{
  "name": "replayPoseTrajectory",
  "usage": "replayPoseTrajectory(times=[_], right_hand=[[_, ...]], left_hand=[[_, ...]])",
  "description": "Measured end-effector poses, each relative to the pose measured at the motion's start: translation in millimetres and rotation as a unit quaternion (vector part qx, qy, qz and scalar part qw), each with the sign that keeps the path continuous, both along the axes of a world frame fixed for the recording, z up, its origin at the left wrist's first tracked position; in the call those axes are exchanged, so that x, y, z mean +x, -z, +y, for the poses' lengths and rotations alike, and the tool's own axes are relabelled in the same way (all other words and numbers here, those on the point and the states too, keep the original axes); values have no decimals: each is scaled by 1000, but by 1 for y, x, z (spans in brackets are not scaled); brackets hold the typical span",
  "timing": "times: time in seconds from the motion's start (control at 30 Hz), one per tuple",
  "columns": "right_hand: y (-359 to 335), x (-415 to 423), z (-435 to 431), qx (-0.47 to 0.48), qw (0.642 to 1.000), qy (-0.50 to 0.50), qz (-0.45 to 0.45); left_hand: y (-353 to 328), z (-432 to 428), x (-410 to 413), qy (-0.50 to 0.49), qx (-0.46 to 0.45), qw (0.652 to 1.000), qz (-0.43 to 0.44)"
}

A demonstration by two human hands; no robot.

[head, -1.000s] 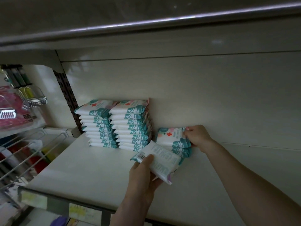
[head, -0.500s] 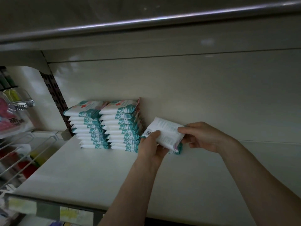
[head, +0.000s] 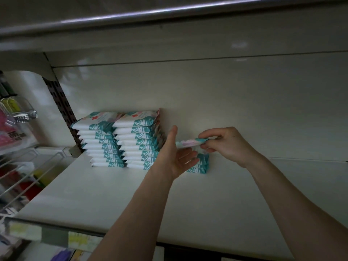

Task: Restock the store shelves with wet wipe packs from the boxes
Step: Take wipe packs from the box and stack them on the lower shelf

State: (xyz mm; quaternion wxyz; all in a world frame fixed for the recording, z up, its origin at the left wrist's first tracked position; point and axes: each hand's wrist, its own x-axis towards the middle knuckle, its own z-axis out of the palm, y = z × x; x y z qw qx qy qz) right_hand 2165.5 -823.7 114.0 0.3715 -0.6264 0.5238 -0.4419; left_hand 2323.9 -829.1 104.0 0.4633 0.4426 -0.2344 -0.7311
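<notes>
**Head view: pack count and hidden parts**

Counted two hands, both bare, forearms cut off by the lower edge.

Noted right hand (head: 227, 146) clamped on one held pack (head: 188, 144): upper fingers (head: 212, 133) curled over its right end, thumb presumably beneath but not clear. Pack seen edge-on, roughly level, in the air.

Noted left hand (head: 174, 153) released: thumb up, palm turned toward the pack, fingers loosely extended below the pack's left end. Could not tell whether palm and pack touch.

Counted one short stack (head: 201, 164) on the shelf (head: 113, 194), directly under the right fingertips and below the held pack. Made out three teal-and-white edges at its right end; left part hidden behind the left fingers, so total not certain.

Counted two tall stacks (head: 120, 140), side by side and touching, just beyond the back of the left hand, against the back panel (head: 235, 102). Estimated about nine packs in each; lower layers blurred, nearer corner of the right one covered by the left hand.

Also logged, well away from the left thumb at far left: one perforated upright (head: 63, 113), one wire basket (head: 28, 172) with blurred coloured goods, one label strip (head: 56, 236) along the shelf front. Print illegible throughout in dim light.
</notes>
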Motion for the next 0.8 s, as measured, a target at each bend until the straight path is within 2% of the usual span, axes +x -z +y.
replayPoseTrajectory(times=[0.1, 0.2, 0.3, 0.37, 0.53, 0.7, 0.8], right_hand=[[2, -1, 3, 9, 999, -3, -40], [2, -4, 1, 58, 988, 30, -142], [6, -5, -2, 150, 985, 22, -85], [10, -4, -4, 192, 976, 11, -98], [17, -8, -10, 183, 971, 46, -146], [2, -18, -16, 209, 956, 7, -208], [-8, -14, -19, 182, 946, 32, -266]], left_hand=[[7, 0, -1, -49, 9, 999, 10], [11, -1, 0, -75, 14, 996, 46], [11, -1, 1, -75, 11, 996, 43], [10, -2, 2, -74, 6, 997, 32], [12, -5, 13, -47, -7, 998, -46], [3, -9, 19, 16, -29, 988, -148], [-3, -14, 15, 1, -30, 994, -101]])
